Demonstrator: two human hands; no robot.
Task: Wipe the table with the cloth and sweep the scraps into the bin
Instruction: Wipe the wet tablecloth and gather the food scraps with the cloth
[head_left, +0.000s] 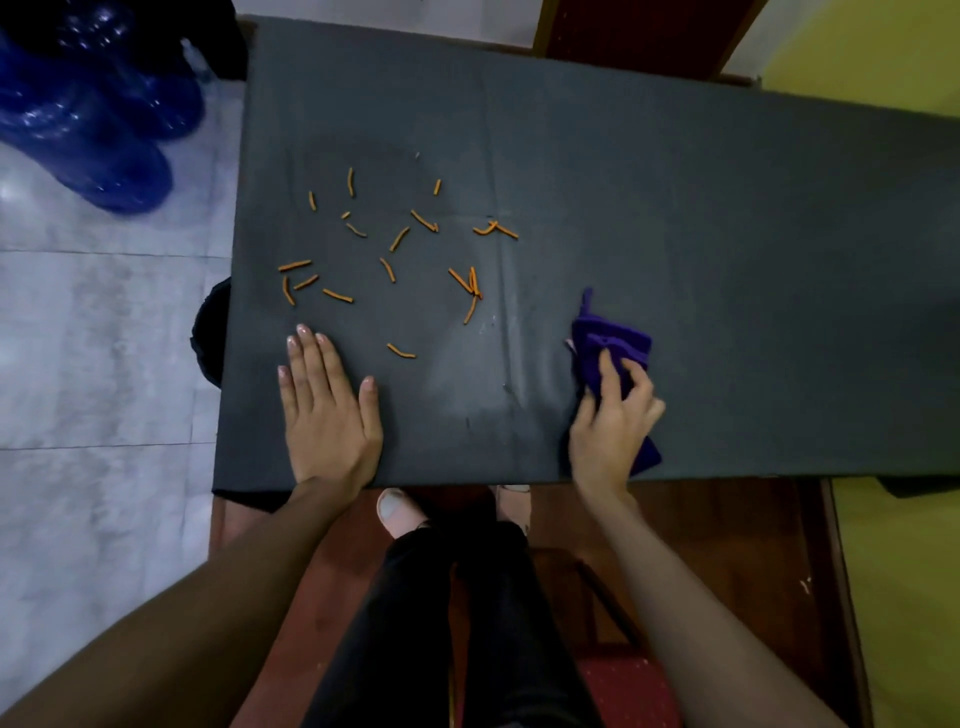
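- Head view: the left hand (324, 410) is laid flat and released on the dark surface (727, 234).
- A purple cloth (613, 358) is grasped by the right hand (610, 426) near the front edge.
- Orange scraps (387, 249) are scattered between the two hands and beyond them.
- A dark bin (210, 332) is partly seen at the surface's left edge.

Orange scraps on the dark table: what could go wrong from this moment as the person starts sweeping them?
1. The scraps lie widely scattered, so one pass of the purple cloth in the right hand may miss some.
2. Only a sliver of the bin shows past the table edge; scraps could fall onto the floor.
3. The flat left hand may block the sweep.
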